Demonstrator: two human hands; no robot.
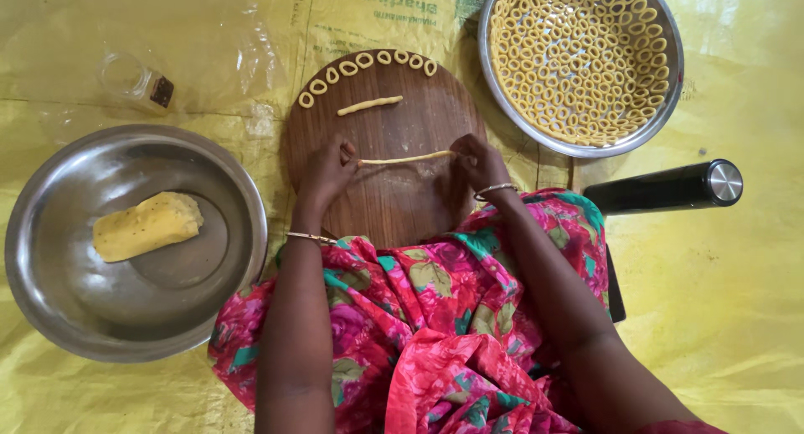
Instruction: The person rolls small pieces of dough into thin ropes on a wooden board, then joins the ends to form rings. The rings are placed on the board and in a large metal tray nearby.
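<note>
Near edge: 2 forearms reaching over a pink floral cloth (435, 317), elbows cut off by the frame bottom.

Left hand (327, 173) resting on the round wooden board (394, 208), fingers curled down at the left end of a thin dough rope (406, 158). Right hand (476, 162) curling over the rope's right end. The rope is lying straight between the 2 hands, touching both; its tips are hiding under the fingers, so whether they are pinching or just pressing is hard to tell.

Farther up the board, at 12 o'clock from the rope, a shorter, thicker dough piece (369, 105) is lying apart from both hands. Beyond it, small dough rings (365, 62) are lining the board's far rim.

At 9 o'clock, a steel bowl (50, 233) is holding a yellow dough block (146, 225). At 2 o'clock, a steel pan (670, 90) is sitting full of rings, its top edge cut off. At 3 o'clock, a black cylinder (662, 189) is lying on the yellow sheet (737, 317).
</note>
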